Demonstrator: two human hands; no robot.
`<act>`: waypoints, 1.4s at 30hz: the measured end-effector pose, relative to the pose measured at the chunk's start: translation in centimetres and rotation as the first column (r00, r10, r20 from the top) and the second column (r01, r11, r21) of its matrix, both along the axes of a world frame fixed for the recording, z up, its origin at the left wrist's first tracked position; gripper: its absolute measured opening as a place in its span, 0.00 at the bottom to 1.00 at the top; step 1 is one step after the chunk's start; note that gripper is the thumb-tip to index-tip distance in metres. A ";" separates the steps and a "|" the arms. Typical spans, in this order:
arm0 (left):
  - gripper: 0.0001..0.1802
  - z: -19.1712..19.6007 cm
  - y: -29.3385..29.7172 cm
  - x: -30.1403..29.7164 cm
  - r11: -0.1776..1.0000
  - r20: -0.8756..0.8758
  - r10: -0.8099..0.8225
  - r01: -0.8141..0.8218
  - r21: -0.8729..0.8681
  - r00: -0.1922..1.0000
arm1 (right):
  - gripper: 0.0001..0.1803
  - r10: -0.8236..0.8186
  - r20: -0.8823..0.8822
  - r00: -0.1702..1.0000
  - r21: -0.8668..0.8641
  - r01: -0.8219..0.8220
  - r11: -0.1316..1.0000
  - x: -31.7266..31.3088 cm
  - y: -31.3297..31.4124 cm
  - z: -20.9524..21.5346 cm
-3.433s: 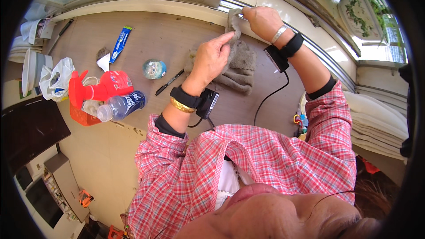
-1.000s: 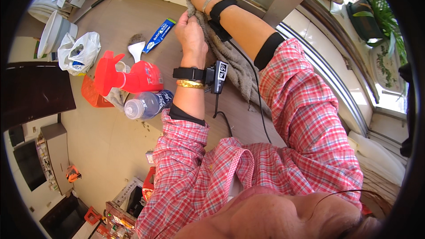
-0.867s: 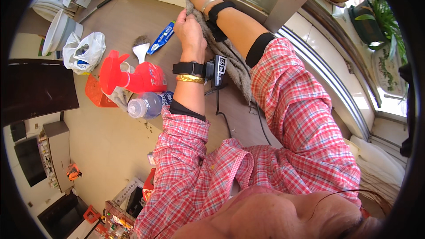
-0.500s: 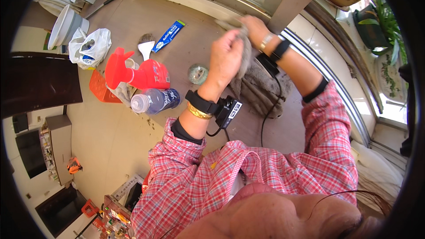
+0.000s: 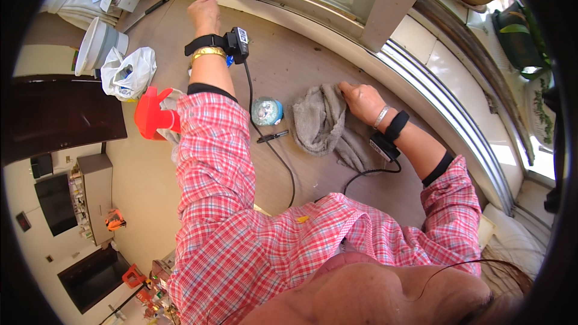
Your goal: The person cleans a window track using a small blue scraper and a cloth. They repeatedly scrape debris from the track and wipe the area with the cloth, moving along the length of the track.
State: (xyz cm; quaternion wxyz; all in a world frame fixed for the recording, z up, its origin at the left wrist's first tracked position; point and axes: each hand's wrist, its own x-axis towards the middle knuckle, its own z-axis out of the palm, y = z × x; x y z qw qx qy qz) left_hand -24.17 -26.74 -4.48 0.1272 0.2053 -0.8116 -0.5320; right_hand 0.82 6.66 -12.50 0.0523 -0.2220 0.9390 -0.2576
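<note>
My left hand [image 5: 203,13] is stretched out far to the left, by the foot of the window frame [image 5: 256,13]. Its fingers are curled, and whatever they hold, if anything, is hidden. On the brown surface my right hand [image 5: 364,102] grips the edge of a crumpled grey cloth [image 5: 319,117] between thumb and fingers. A small round clear jar with a blue rim [image 5: 267,111] lies left of the cloth. Just below that jar is a small black stick-like piece [image 5: 273,137]. A red spray bottle [image 5: 153,113] shows partly behind my left sleeve.
A white plastic bag [image 5: 127,73] and a white-and-grey basin [image 5: 101,45] stand at the left. Farther back lies a black-handled tool [image 5: 147,13]. Cables from both wrist devices trail over the surface. A metal sliding track [image 5: 442,108] and potted plants [image 5: 521,36] line the right.
My left hand has left the cloth and reached far left to the window frame. My right hand has come nearer, and the cloth now lies bunched on the surface beside it.
</note>
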 end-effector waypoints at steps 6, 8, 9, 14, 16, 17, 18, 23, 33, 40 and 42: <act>0.17 -0.7 -2.4 -3.8 0.616 0.120 -0.153 0.190 -0.765 0.981 | 0.04 0.030 -0.009 1.000 -0.028 -0.030 0.999 -0.4 0.3 -0.5; 0.18 -0.4 -2.1 -4.8 0.507 0.217 -0.153 0.265 -0.820 0.964 | 0.04 0.035 -0.008 0.999 -0.032 -0.035 0.999 -0.4 0.3 -0.5; 0.18 -0.3 -1.9 -5.1 0.456 0.288 -0.141 0.321 -0.830 0.947 | 0.04 0.035 -0.014 0.999 -0.036 -0.035 0.999 -0.5 0.3 -0.4; 0.19 -0.3 -1.2 -7.6 0.327 0.449 -0.062 0.444 -0.835 0.891 | 0.05 0.018 0.011 1.000 -0.055 -0.017 0.998 -0.5 0.4 -0.4; 0.19 -0.2 -1.7 -8.1 0.293 0.476 -0.156 0.501 -0.814 0.865 | 0.05 0.014 0.014 1.000 -0.063 -0.013 0.998 -0.5 0.4 -0.4; 0.19 -0.3 -2.0 -8.2 0.278 0.480 -0.204 0.521 -0.807 0.853 | 0.05 0.011 0.014 1.000 -0.059 -0.010 0.998 -0.5 0.4 -0.4; 0.19 -0.4 -2.3 -8.3 0.245 0.477 -0.218 0.521 -0.817 0.851 | 0.05 0.008 0.015 1.000 -0.057 -0.007 0.998 -0.5 0.4 -0.4; 0.19 -1.8 -3.8 -9.3 0.231 0.417 -0.271 0.479 -0.847 0.867 | 0.05 0.007 -0.014 1.000 -0.081 -0.008 0.997 -0.4 0.4 -0.4; 0.14 -1.3 -2.6 -8.4 0.820 0.377 -0.318 0.452 -0.351 0.870 | 0.06 -0.022 -0.029 0.999 -0.119 0.018 0.993 -0.4 0.4 -0.2; 0.15 0.9 -1.1 -5.5 0.627 0.449 -0.461 0.639 -0.446 0.766 | 0.06 -0.023 -0.011 1.000 -0.084 0.022 0.996 -0.4 0.4 -0.2; 0.14 0.8 -1.5 -5.2 0.576 0.400 -0.554 0.683 -0.448 0.730 | 0.06 -0.024 -0.013 1.000 -0.071 0.023 0.997 -0.4 0.4 -0.3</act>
